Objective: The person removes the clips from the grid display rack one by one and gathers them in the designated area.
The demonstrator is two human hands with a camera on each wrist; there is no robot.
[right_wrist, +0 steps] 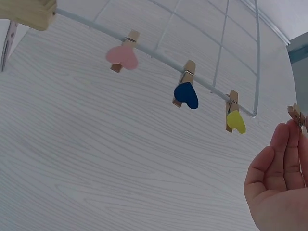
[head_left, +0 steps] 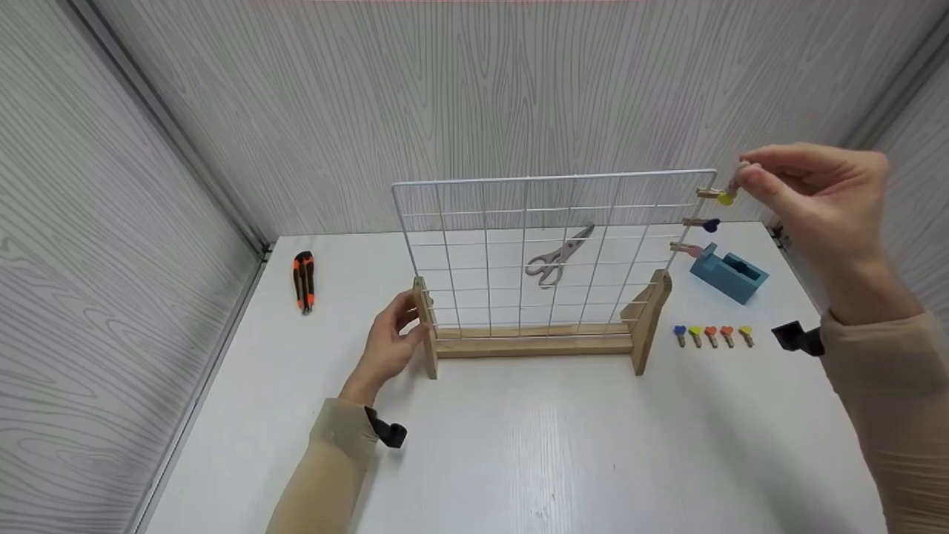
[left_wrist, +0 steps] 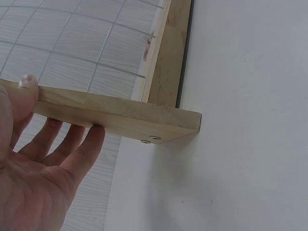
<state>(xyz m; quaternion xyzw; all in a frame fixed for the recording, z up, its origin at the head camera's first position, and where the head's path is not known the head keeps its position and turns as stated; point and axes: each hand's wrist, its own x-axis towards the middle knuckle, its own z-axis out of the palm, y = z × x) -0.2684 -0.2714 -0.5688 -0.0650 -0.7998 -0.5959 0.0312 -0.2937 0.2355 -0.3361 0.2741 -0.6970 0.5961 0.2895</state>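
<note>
A white wire grid (head_left: 523, 237) stands upright in a wooden stand (head_left: 534, 346). My left hand (head_left: 389, 337) grips the stand's left side board (left_wrist: 120, 113), thumb on one face and fingers on the other. Beside the grid's upper right corner, my right hand (head_left: 830, 193) pinches a small wooden clothespin (right_wrist: 295, 113), mostly hidden by the fingers. Three heart clothespins are clipped along the grid's right edge: a yellow one (right_wrist: 236, 121) nearest the corner, a dark blue one (right_wrist: 186, 95) below it, and a pink one (right_wrist: 122, 57) lowest.
Several heart clothespins (head_left: 712, 337) lie in a row right of the stand. A blue tape dispenser (head_left: 730, 274) sits behind them. Scissors (head_left: 560, 256) lie behind the grid, and an orange-and-black utility knife (head_left: 304, 282) at the left. Grey panels (head_left: 474, 89) enclose the white table (head_left: 519, 445).
</note>
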